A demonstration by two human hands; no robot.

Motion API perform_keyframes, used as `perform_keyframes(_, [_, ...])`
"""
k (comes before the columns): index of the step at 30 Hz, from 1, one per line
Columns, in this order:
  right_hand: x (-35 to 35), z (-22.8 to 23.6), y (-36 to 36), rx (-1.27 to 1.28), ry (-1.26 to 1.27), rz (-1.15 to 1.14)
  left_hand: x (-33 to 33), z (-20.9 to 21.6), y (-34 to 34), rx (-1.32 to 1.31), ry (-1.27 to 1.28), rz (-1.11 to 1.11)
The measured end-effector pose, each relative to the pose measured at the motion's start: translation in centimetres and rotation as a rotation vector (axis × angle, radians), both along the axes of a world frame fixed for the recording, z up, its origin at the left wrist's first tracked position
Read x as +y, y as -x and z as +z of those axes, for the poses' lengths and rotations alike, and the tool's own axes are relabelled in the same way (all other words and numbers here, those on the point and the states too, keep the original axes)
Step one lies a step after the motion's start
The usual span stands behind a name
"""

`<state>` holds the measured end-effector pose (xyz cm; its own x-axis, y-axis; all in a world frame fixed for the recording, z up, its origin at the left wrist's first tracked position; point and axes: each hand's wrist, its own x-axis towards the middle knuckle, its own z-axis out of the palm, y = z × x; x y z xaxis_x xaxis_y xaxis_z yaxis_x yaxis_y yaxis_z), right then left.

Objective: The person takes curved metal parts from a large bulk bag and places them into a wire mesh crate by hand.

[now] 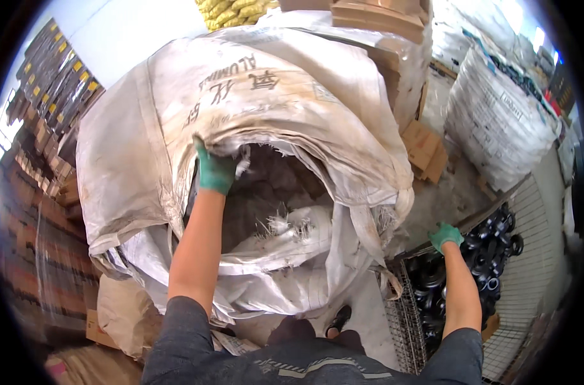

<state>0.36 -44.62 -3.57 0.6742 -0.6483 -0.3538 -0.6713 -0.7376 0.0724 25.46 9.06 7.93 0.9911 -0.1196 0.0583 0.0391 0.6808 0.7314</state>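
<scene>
A large off-white woven bulk bag (240, 96), stained brown and marked with dark print, fills the middle of the head view. Its mouth gapes toward me, with frayed edges and a shadowed inside whose contents I cannot make out. My left hand (213, 170), in a green glove, grips the left side of that mouth, fingers partly hidden by the fabric. To the right, my right hand (446, 236), also green-gloved, is closed over the far rim of a wire mesh cage (523, 237). Black ring-shaped parts (484, 256) lie heaped inside the cage, just beside that hand.
Another full white bulk bag (500, 115) stands at the far right. Flattened cardboard (425, 151) lies on the floor between the bags. Wrapped brown stacks (42, 237) line the left, with a crumpled tan paper sack (128, 314) nearer me. Yellow sacks (234, 13) are piled at the back.
</scene>
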Motion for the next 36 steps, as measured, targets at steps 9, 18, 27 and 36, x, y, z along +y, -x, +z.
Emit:
perform_keyframes(9, [27.4,17.9,-9.1,-1.356,-0.080,0.794,-2.2,22.6,2.2,-0.178,0.012,0.105])
perform_keyframes(18, [29.7,25.3,-19.8,-1.004,-0.284,0.394,-0.4,23.3,5.0,-0.113,-0.209,0.153])
perform_keyframes(27, [37.6,22.5,-7.9,-0.639,-0.152,1.050,10.5,13.9,15.3,-0.111,-0.192,0.153])
perform_keyframes(36, [26.1,15.9,6.3,-0.776,-0.220,1.060,8.3,5.2,27.3,-0.253,-1.069,0.196])
